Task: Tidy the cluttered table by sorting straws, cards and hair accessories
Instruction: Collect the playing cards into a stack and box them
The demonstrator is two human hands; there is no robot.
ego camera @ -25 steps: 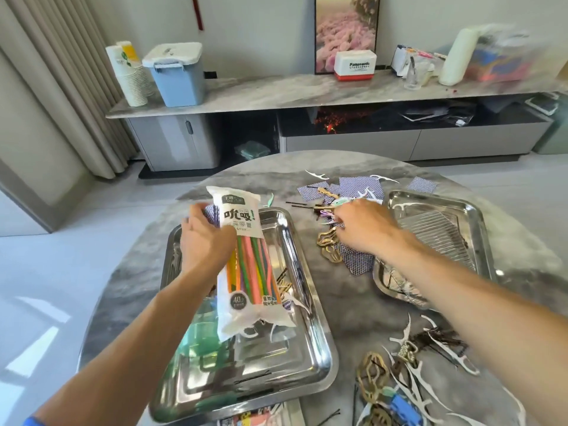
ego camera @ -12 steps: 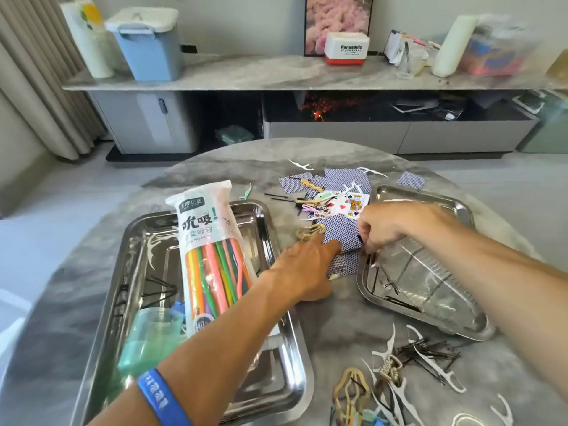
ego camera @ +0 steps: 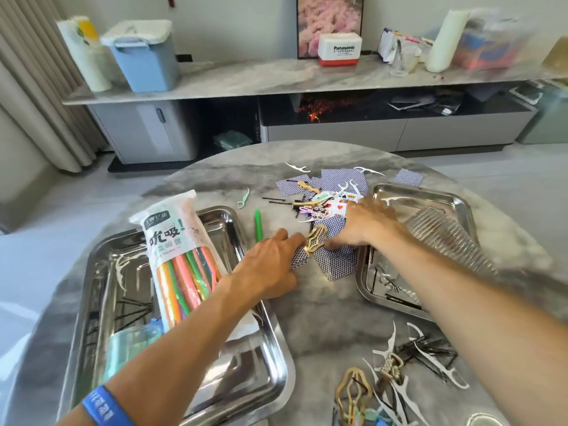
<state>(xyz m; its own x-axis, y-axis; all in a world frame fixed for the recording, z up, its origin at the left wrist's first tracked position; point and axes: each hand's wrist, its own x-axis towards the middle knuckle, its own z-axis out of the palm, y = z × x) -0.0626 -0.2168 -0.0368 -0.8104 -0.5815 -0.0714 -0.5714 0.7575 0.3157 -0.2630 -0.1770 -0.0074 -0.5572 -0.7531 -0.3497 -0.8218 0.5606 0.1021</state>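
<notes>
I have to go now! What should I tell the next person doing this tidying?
Left hand: holds a stack of blue-backed cards.
Right hand: on the card pile; grip unclear.
Done: straw pack lies in the left tray; some bobby pins lie in both trays.
Left: loose cards, gold hair clip, green straw, floss picks and near-edge clips remain on the table.

Bright daylight fills the room, glare streaks the steel trays (ego camera: pixel 270 358), the shelf's (ego camera: pixel 276 78) right end and right forearm blur, and wide-angle distortion bends the edges.
</notes>
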